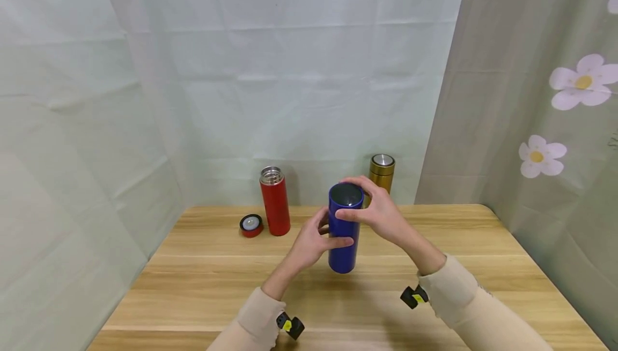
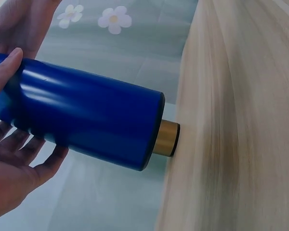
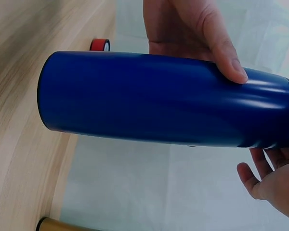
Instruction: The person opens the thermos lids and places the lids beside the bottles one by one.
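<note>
A blue thermos bottle (image 1: pixel 343 258) is held upright above the wooden table by both hands. My left hand (image 1: pixel 309 241) grips its body, thumb across the front and fingers around the far side. My right hand (image 1: pixel 381 211) holds the dark-topped lid (image 1: pixel 346 195), with the thumb on the near side and fingers reaching behind. In the left wrist view the base of the blue thermos (image 2: pixel 96 115) points toward the table. The right wrist view shows its long smooth side, with the left thumb (image 3: pixel 231 67) pressed along it.
An uncapped red thermos (image 1: pixel 277 209) stands at the back of the table (image 1: pixel 207 276). Beside it, its red lid (image 1: pixel 251 226) lies with the inner side up. A capped gold thermos (image 1: pixel 383 171) stands behind the right hand. Pale curtains (image 1: pixel 289 72) hang behind the table.
</note>
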Demonstrator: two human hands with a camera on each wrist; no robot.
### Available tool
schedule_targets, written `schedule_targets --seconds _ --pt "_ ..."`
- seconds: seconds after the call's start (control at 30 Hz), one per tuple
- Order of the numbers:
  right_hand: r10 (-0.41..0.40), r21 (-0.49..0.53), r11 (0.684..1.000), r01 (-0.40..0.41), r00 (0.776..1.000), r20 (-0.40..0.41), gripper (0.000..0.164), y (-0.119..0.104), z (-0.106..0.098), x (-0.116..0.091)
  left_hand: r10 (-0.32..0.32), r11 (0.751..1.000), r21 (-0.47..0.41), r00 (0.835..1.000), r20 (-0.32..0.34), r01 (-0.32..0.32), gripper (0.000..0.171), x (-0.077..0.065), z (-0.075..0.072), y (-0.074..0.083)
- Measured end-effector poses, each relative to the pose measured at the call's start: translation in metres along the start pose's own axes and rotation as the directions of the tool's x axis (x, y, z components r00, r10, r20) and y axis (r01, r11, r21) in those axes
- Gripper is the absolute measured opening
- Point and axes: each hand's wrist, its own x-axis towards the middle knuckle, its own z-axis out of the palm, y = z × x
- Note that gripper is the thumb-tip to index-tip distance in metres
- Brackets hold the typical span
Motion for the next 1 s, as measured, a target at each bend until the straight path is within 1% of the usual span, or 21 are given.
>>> schedule_targets --seconds 0.23,0.43,0.7,0.87,1.0 --pt "0.018 0.015 1.0 -0.018 1.0 -0.003 0.06 0.001 -0.002 -0.002 0.014 1.0 0.006 1.0 0.019 -0.014 0.079 0.0 0.0 -0.001" --pt "0.031 0.005 1.0 -0.031 0.999 -0.008 0.06 -0.001 -0.004 -0.004 0.032 0.999 0.007 0.999 0.038 -0.032 0.079 0.001 0.002 -0.002" --pt "0.047 0.015 0.999 -0.047 0.999 0.017 0.061 -0.001 -0.005 -0.004 0.045 0.999 0.0 0.998 0.05 -0.045 0.08 0.0 0.002 -0.003" --pt "0.032 0.029 0.999 -0.034 0.998 0.051 0.061 0.0 -0.007 -0.004 0.054 0.999 0.0 0.996 0.07 -0.054 0.08 -0.001 0.0 -0.004" --pt "0.013 0.072 0.997 -0.021 0.994 0.112 0.06 0.0 -0.01 -0.004 0.07 0.997 -0.019 0.993 0.099 -0.069 0.08 -0.001 -0.002 -0.004"
